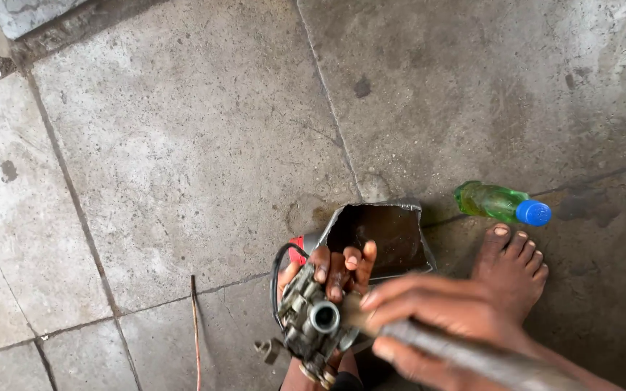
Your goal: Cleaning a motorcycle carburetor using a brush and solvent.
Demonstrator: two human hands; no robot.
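My left hand [336,271] grips a small grey metal carburettor [311,322] with a round open port facing up and a black hose [278,275] looping off its left side. My right hand [436,318] is closed around a long grey metal rod or tool handle [487,358], whose end meets the carburettor's right side. Both hands sit at the bottom centre of the head view, above a cut-open metal container [382,235] holding dark liquid.
A green plastic bottle [498,202] with a blue cap lies on the concrete floor [182,145] at right. A bare foot [510,268] rests beside the container. A thin rusty wire [196,326] lies to the left, and something red [297,250] shows behind my fingers.
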